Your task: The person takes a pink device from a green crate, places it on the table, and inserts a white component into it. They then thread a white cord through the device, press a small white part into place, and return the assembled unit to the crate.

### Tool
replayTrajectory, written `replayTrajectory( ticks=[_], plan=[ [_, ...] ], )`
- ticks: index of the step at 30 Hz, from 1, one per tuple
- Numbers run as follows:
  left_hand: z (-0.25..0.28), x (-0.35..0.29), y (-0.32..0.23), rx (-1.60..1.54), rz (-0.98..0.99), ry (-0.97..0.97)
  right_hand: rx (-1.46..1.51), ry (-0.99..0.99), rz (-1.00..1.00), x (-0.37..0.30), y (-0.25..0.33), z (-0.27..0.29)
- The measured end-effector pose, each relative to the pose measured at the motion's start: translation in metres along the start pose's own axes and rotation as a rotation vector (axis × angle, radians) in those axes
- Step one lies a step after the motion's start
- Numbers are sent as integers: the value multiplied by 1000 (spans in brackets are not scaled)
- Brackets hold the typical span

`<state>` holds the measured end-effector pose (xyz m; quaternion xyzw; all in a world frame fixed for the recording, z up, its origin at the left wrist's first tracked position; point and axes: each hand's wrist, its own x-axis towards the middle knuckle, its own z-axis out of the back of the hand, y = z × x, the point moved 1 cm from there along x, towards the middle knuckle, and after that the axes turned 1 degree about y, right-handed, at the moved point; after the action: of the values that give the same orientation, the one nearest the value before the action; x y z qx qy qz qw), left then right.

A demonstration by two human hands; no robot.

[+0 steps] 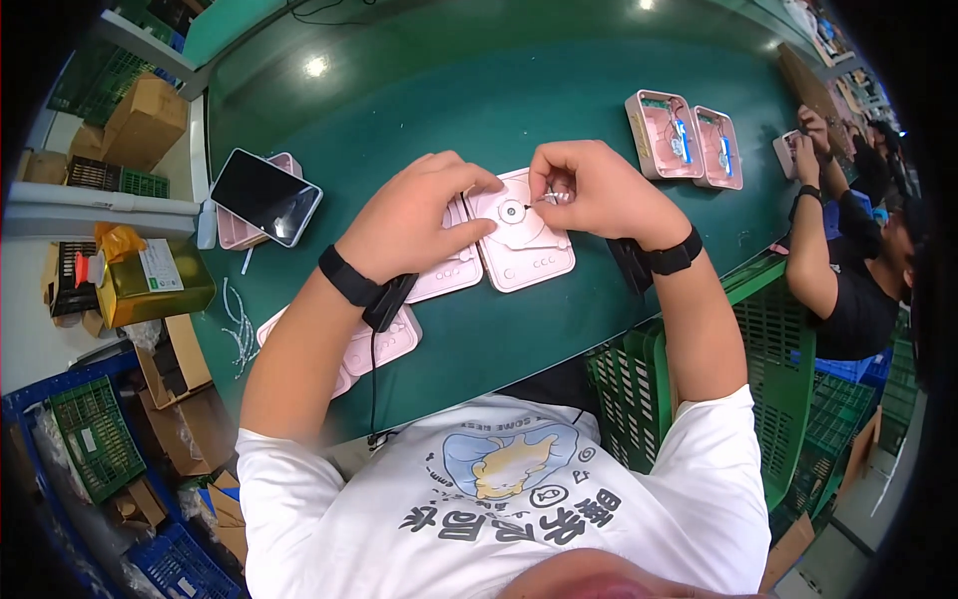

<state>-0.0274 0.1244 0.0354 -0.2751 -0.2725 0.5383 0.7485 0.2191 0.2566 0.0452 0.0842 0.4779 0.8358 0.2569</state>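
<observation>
On the green table, a flat pink plastic panel (534, 268) lies in front of me with a white round part (511, 211) at its centre. My right hand (619, 195) is closed in a pinch just right of that round part. A small dark tip and something whitish show at its fingers, too small to name. My left hand (404, 222) reaches over from the left, thumb and forefinger apart, fingertips at the panel's left side. Partly under it lies a second pink panel (449, 278). More pink panels (389, 342) lie below my left forearm, which hides part of them.
A phone (266, 196) rests on a pink case at the left, near white wires (239, 329) and a yellow metal can (155, 285). Two open pink housings (659, 140) with blue parts stand at the back right. A green crate (639, 389) stands by the front edge; a co-worker (848, 270) sits at right.
</observation>
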Motion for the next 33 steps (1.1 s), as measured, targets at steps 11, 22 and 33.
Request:
replayTrajectory(
  ticks=[11, 22, 33],
  plan=[
    [-1, -3, 4, 5, 36, -9, 11, -13, 43, -3, 8, 2],
    [-6, -4, 5, 31, 8, -72, 26, -122, -36, -2, 19, -17],
    [-9, 3, 3, -174, 16, -266, 53, -159, -109, 1, 22, -22]
  ],
)
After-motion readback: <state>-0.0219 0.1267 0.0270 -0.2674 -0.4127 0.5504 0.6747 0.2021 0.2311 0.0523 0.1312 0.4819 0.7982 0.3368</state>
